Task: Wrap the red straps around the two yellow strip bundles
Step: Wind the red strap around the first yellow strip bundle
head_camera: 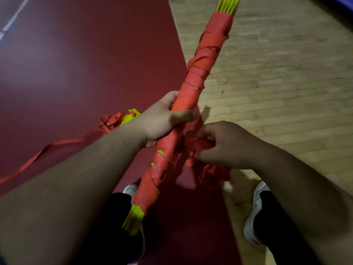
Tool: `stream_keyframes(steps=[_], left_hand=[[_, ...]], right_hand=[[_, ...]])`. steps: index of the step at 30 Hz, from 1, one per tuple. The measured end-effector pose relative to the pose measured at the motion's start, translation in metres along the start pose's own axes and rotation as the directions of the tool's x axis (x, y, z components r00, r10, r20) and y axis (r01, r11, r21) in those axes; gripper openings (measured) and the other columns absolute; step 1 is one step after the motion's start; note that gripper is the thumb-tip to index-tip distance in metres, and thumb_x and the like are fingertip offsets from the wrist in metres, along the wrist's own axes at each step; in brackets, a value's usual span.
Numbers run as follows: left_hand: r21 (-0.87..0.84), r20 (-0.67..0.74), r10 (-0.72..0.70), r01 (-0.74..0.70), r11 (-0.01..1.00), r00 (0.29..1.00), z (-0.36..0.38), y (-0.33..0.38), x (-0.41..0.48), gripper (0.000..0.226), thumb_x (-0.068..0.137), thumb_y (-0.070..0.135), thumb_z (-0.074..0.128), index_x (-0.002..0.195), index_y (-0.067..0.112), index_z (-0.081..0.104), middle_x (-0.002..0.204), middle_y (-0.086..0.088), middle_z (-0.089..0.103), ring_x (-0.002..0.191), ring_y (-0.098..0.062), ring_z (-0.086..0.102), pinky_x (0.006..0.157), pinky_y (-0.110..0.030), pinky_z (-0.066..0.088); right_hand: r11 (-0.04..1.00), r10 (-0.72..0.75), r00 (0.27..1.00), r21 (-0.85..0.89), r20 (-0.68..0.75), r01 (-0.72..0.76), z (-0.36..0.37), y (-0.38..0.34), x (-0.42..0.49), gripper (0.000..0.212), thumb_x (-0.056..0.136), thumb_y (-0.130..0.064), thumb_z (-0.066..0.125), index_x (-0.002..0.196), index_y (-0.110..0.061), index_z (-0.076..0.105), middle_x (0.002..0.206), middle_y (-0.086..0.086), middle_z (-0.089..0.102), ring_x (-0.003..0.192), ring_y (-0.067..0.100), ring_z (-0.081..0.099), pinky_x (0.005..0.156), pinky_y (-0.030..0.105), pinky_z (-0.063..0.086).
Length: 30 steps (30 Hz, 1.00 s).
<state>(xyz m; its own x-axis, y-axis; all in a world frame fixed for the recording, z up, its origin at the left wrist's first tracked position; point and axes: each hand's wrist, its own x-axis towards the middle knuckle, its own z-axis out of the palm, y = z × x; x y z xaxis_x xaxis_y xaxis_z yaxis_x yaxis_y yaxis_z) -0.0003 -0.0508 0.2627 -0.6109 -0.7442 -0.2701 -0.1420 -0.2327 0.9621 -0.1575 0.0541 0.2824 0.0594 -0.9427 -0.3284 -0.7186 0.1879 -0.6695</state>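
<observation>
Above the red mat (57, 73), left grip (160, 121) clasps the strap-wrapped bundle (202, 60); right grip (225, 144) pinches red strap (198, 145).

Red strap (202, 60): looked thin, matt and papery; edges were creased and frayed.
Yellow strip bundle (133, 219): strips were flat, smooth and faintly glossy, like plastic.
Red floor covering (76, 64): was smooth, with a dull sheen.
Floorboards (277, 73): were pale wood in narrow planks, satin-finished.
Shoes (254, 217): had smooth white and grey uppers.
Trousers (107, 236): were black matt cloth.
</observation>
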Motion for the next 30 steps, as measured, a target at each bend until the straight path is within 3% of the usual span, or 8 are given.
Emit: stream_keyframes(steps=[3, 7, 10, 13, 18, 23, 26, 30], left_hand=[[0.012, -0.09, 0.063, -0.062, 0.998, 0.994, 0.008, -0.004, 0.001, 0.047, 0.086, 0.013, 0.075, 0.12, 0.016, 0.043, 0.074, 0.005, 0.066, 0.071, -0.02, 0.066, 0.061, -0.034, 0.056], [-0.003, -0.238, 0.038, -0.04, 0.999, 0.971, 0.002, 0.002, 0.008, 0.06, 0.077, 0.051, 0.071, 0.119, 0.018, 0.045, 0.086, -0.004, 0.062, 0.067, -0.019, 0.062, 0.062, -0.036, 0.052], [-0.316, -0.199, -0.035, -0.031, 0.948, 0.979, -0.004, 0.006, 0.013, 0.035, 0.09, 0.033, 0.056, 0.116, 0.01, 0.057, 0.09, -0.014, 0.06, 0.074, -0.027, 0.06, 0.072, -0.04, 0.051], [-0.334, -0.265, -0.034, -0.058, 0.941, 0.964, 0.001, 0.006, 0.012, 0.042, 0.097, 0.02, 0.062, 0.134, 0.008, 0.046, 0.104, -0.013, 0.068, 0.082, -0.024, 0.068, 0.071, -0.041, 0.058], [-0.294, -0.258, -0.041, -0.038, 0.955, 0.965, 0.014, 0.007, 0.005, 0.019, 0.085, 0.006, 0.074, 0.098, 0.004, 0.061, 0.061, -0.004, 0.065, 0.047, -0.013, 0.061, 0.047, -0.024, 0.05], [-0.098, -0.355, -0.029, -0.006, 0.995, 0.935, 0.015, -0.001, 0.009, 0.059, 0.079, 0.02, 0.082, 0.121, 0.008, 0.043, 0.094, -0.013, 0.065, 0.07, -0.02, 0.067, 0.057, -0.032, 0.056], [-0.106, -0.345, -0.103, 0.07, 0.992, 0.933, 0.017, -0.002, 0.009, 0.075, 0.069, 0.031, 0.081, 0.123, 0.006, 0.036, 0.1, -0.02, 0.064, 0.079, -0.032, 0.071, 0.065, -0.047, 0.061], [-0.363, -0.099, -0.181, 0.134, 0.922, 0.979, 0.005, 0.007, 0.007, 0.018, 0.087, 0.025, 0.061, 0.099, 0.011, 0.057, 0.075, -0.006, 0.055, 0.061, -0.017, 0.057, 0.059, -0.03, 0.05]], right_hand=[[0.987, -0.016, 1.0, 0.161, -0.014, 0.018, 0.008, -0.004, -0.003, 0.025, 0.074, -0.023, 0.079, 0.097, -0.02, 0.07, 0.087, 0.001, 0.076, 0.081, 0.021, 0.072, 0.077, 0.046, 0.058], [0.996, -0.071, 0.989, 0.045, -0.13, 0.077, 0.022, -0.011, -0.009, 0.044, 0.071, -0.052, 0.072, 0.1, -0.019, 0.065, 0.089, -0.002, 0.072, 0.082, 0.018, 0.068, 0.075, 0.043, 0.055], [0.987, -0.045, 0.969, -0.16, -0.243, 0.006, 0.027, -0.015, -0.012, 0.051, 0.078, -0.065, 0.069, 0.102, -0.021, 0.06, 0.092, -0.001, 0.067, 0.086, 0.021, 0.065, 0.075, 0.04, 0.053], [0.94, -0.072, 0.937, -0.337, -0.341, -0.05, 0.031, -0.019, -0.012, 0.058, 0.076, -0.076, 0.061, 0.094, -0.023, 0.049, 0.094, 0.0, 0.064, 0.088, 0.025, 0.063, 0.072, 0.037, 0.048], [0.952, 0.009, 0.949, -0.288, -0.316, -0.105, 0.046, -0.024, -0.011, 0.074, 0.064, -0.091, 0.053, 0.097, -0.025, 0.056, 0.092, -0.002, 0.068, 0.085, 0.022, 0.066, 0.073, 0.036, 0.052], [0.967, 0.066, 0.962, -0.22, -0.266, -0.127, 0.056, -0.02, -0.012, 0.094, 0.046, -0.099, 0.048, 0.106, -0.027, 0.057, 0.099, -0.003, 0.069, 0.093, 0.023, 0.067, 0.082, 0.041, 0.055], [0.948, 0.073, 0.956, -0.277, -0.284, -0.155, 0.057, -0.021, -0.012, 0.088, 0.056, -0.092, 0.058, 0.109, -0.021, 0.055, 0.103, 0.001, 0.067, 0.097, 0.027, 0.065, 0.085, 0.041, 0.053], [0.982, 0.125, 0.967, -0.112, -0.224, -0.153, 0.043, -0.018, -0.009, 0.055, 0.066, -0.069, 0.068, 0.097, -0.025, 0.055, 0.094, -0.003, 0.067, 0.089, 0.022, 0.067, 0.072, 0.033, 0.051]])
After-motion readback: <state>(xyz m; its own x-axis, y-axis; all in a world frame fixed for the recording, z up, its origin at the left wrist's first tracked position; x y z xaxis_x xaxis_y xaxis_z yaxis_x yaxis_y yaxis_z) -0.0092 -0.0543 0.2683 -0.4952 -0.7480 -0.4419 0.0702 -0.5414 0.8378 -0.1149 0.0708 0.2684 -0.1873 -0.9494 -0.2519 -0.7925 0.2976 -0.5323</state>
